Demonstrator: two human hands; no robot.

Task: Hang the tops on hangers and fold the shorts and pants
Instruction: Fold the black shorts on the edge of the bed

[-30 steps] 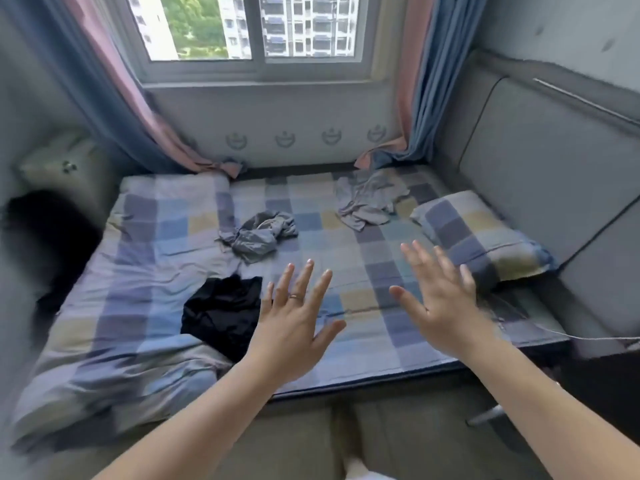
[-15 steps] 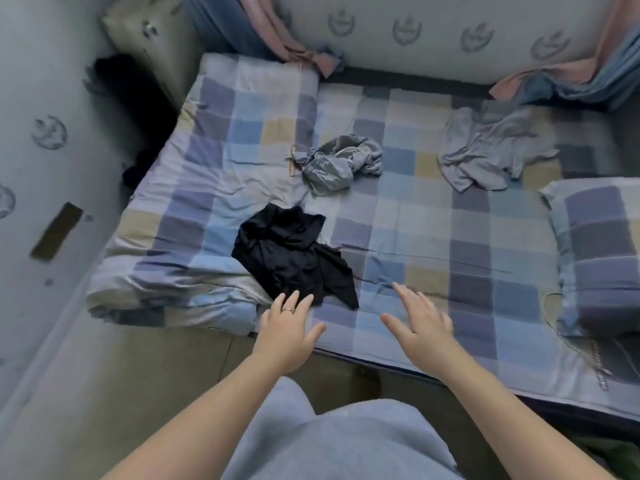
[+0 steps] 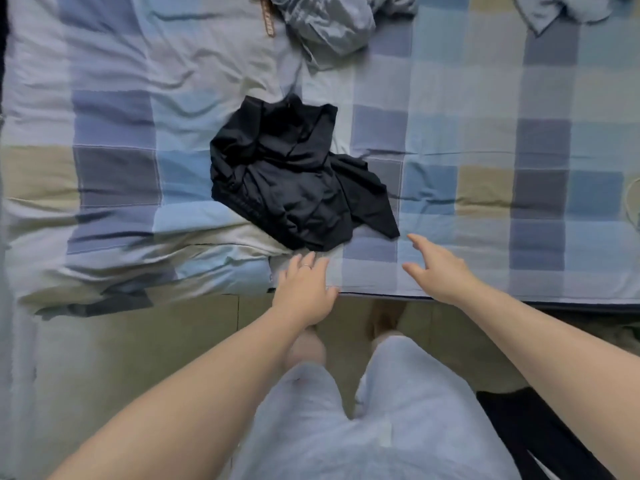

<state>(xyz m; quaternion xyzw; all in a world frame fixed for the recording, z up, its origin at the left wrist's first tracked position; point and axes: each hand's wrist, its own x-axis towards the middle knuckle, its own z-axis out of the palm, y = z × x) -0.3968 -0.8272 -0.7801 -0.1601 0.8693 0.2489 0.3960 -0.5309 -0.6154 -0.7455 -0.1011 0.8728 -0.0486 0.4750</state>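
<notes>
At the near edge of the bed, your left hand is flat and empty, fingers straight, its tips just short of the near hem of the black garment. Your right hand is spread wide and holds nothing, aimed at the loose corner that trails off to the garment's right. The garment lies crumpled in a heap near the bed's front edge. A gathered band on its near-left side may be a waistband, but the folds hide too much to tell shorts from a top. So don't grab the middle: pinch that band with your left hand and the trailing corner with your right, then lift and let it hang open to identify it. Lay it out on the smoother checks to the right, not on the rumpled sheet to the left. Farther back, a grey garment and a second one wait, well apart from this one.
</notes>
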